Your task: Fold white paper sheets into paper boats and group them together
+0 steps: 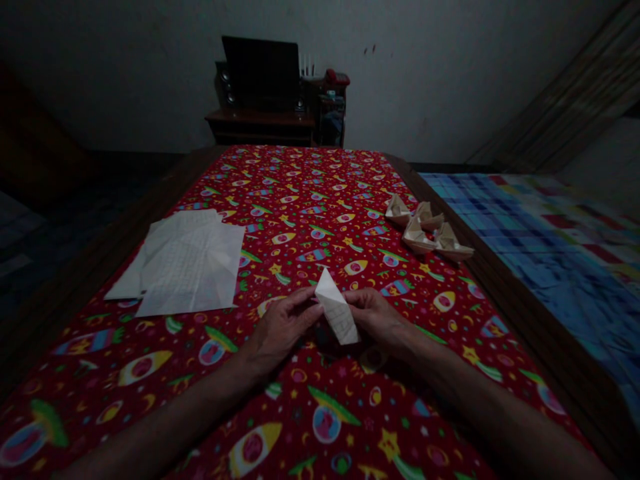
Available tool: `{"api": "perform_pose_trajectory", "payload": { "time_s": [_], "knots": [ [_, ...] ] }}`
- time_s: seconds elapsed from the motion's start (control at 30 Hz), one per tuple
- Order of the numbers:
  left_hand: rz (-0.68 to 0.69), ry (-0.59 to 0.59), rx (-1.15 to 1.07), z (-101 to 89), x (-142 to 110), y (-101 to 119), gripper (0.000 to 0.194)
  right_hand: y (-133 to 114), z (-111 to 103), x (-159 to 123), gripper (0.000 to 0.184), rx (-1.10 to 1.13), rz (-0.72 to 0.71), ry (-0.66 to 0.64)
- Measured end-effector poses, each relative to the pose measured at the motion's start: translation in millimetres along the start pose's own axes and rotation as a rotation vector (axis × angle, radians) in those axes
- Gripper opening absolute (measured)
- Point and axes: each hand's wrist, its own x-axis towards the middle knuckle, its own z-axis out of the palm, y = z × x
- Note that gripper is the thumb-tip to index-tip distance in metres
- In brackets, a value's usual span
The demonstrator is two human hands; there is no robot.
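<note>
A small folded paper piece, pale with faint writing on it, is held tilted above the red patterned cloth. My left hand pinches its left side between thumb and fingers. On the opposite side, my right hand is closed on its edge, the fingertips partly hidden behind the paper. Several folded paper boats stand grouped at the right edge of the cloth. To the left lies a loose stack of paper sheets, some with writing and crease lines.
The red cloth with rockets and stars covers a long table with dark wooden edges. Beyond its far end stand a dark monitor on a desk and a red telephone. A blue checked cloth spreads at the right.
</note>
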Motion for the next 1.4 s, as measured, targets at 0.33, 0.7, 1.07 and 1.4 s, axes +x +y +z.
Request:
{"api": "perform_pose_trajectory", "payload": {
  "time_s": [0.33, 0.7, 1.07, 1.4],
  "knots": [
    [0.069, -0.029, 0.038, -0.9, -1.7, 3.0, 0.033, 4.2, -0.8, 1.5, 0.041, 0.009, -0.031, 0.018],
    [0.007, -0.011, -0.131, 1.5, -3.2, 7.3, 0.055, 2.7, 2.8, -2.8, 0.034, -0.311, -0.237, 0.145],
    [-0.008, 0.115, -0.213, 4.5, 1.2, 8.0, 0.070, -2.5, 1.3, -7.1, 0.017, -0.515, -0.490, 0.331],
    [0.000, 0.048, -0.331, -0.7, 1.5, 2.4, 0.076, -1.0, 4.0, -5.7, 0.030, -0.176, -0.278, 0.188]
  ]
}}
